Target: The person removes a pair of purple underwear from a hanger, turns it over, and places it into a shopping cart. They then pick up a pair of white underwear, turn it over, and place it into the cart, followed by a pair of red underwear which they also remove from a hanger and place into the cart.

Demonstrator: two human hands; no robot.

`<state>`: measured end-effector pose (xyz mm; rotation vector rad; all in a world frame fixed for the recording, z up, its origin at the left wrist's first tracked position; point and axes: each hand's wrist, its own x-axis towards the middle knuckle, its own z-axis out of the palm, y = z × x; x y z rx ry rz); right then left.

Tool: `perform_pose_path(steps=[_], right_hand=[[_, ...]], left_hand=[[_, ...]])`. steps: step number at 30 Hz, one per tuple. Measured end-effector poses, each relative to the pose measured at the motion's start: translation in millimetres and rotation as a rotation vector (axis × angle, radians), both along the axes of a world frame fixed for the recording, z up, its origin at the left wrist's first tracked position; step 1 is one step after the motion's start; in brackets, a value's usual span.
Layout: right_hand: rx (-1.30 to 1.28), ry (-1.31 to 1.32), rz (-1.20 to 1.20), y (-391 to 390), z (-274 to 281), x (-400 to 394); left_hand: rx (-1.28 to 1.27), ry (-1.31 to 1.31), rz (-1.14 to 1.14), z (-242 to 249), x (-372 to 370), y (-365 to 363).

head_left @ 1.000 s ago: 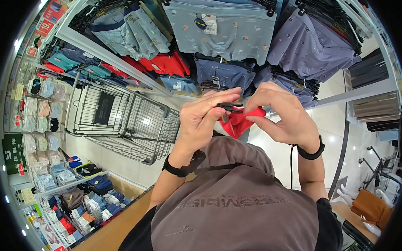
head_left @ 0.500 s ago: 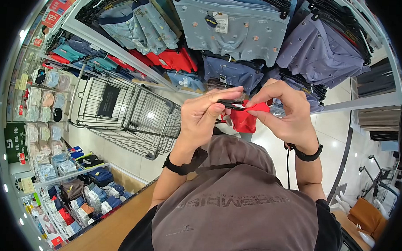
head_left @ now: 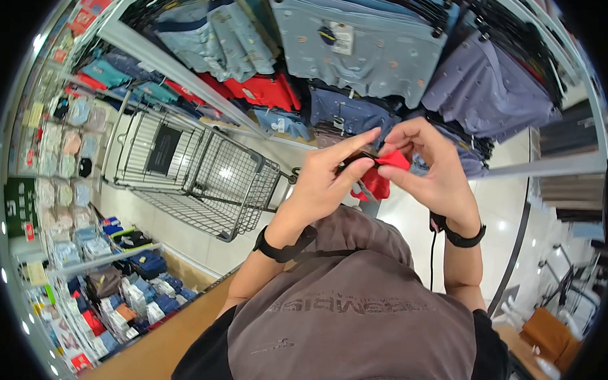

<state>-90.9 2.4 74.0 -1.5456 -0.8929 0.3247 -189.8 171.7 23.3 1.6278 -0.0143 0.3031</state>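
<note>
Held up in front of my chest is a small red fabric garment [head_left: 380,186], partly hidden by my fingers. My left hand [head_left: 323,184] closes its thumb and fingers on a black hanger [head_left: 366,154] at the garment's edge. On the other side, my right hand [head_left: 437,169] pinches the red cloth between thumb and fingers. A pale tag or strip shows below the hanger, too small to read. Beyond both hands hang light blue patterned boxer shorts [head_left: 362,55] and purple boxer shorts [head_left: 485,89] on black hangers.
A wire shopping cart [head_left: 204,180] stands to the left. A bin of folded, packaged clothing [head_left: 133,294] lies at lower left, beside a wall of hanging packs [head_left: 68,141]. Stacked trousers [head_left: 576,152] are at right, and a white rack frame [head_left: 168,61] crosses the upper left.
My left hand has shifted right, towards my right hand, with the hanger turned and now more hidden. The red cloth is bunched closer between both hands.
</note>
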Motion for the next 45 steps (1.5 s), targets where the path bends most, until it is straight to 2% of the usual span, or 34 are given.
perform_pose_path(steps=[2,3,4,6,8,10,11,13,14,15,17,18,19,21,25,27,29,30,31,33,35,37,39,41,43,45], right_hand=[[-0.277,0.041,0.106,2,-3,4],[-0.278,0.034,0.136,9,-7,8],[-0.368,-0.079,0.225,17,-11,12],[-0.537,-0.244,0.368,38,-18,20],[-0.499,-0.32,0.345,67,-47,26],[-0.478,-0.361,0.277,98,-77,33],[-0.476,-0.373,0.307,114,-89,38],[-0.488,-0.269,0.181,143,-120,45],[-0.46,-0.317,0.134,155,-144,51],[-0.458,-0.329,0.173,169,-167,55],[-0.374,-0.328,-0.048,194,-210,61],[-0.374,-0.338,-0.051,206,-227,66],[-0.368,-0.34,-0.029,218,-240,70],[-0.32,-0.352,-0.075,240,-258,76],[-0.293,-0.392,-0.127,263,-263,74],[-0.256,-0.368,-0.183,269,-270,73],[-0.281,-0.266,-0.231,274,-272,71],[-0.283,-0.258,-0.248,277,-273,72],[-0.293,-0.246,-0.26,278,-273,72],[-0.279,-0.176,-0.211,285,-271,77],[-0.247,-0.207,-0.21,295,-278,85],[-0.243,-0.194,-0.214,308,-278,94],[-0.244,-0.164,-0.203,312,-273,96],[-0.241,-0.086,-0.18,319,-262,98],[-0.246,-0.109,-0.181,329,-260,100],[-0.182,-0.206,-0.193,347,-258,100]], left_hand=[[0.051,0.105,-0.1,0,0,10],[0.082,0.136,-0.148,1,0,15],[0.095,0.241,-0.176,1,1,20],[0.122,0.269,-0.137,-11,3,33],[0.09,0.274,-0.094,-42,1,52],[0.183,0.153,0.237,-72,-4,73],[0.178,0.152,0.268,-83,-10,88],[0.233,0.267,0.457,-94,-33,122],[0.115,0.408,0.455,-92,-46,137],[0.102,0.409,0.494,-101,-51,151],[-0.04,0.442,0.466,-126,-61,182],[-0.168,0.316,0.446,-120,-56,191],[-0.304,0.314,0.454,-117,-43,202],[0.208,0.125,0.45,-125,-2,241],[0.6,0.332,0.376,-127,79,320],[0.658,0.431,0.324,-117,110,360],[0.79,0.277,0.377,-126,134,395],[0.826,0.317,0.308,-121,142,408],[0.86,0.235,0.271,-120,148,420],[0.824,0.327,0.196,-108,155,433],[0.841,0.222,0.169,-133,172,460],[0.837,0.185,0.138,-115,176,462],[0.732,0.283,0.078,-112,179,468],[0.712,0.228,0.078,-114,183,475],[0.769,0.394,0.113,-109,182,472],[0.796,0.408,0.136,-104,179,469]])
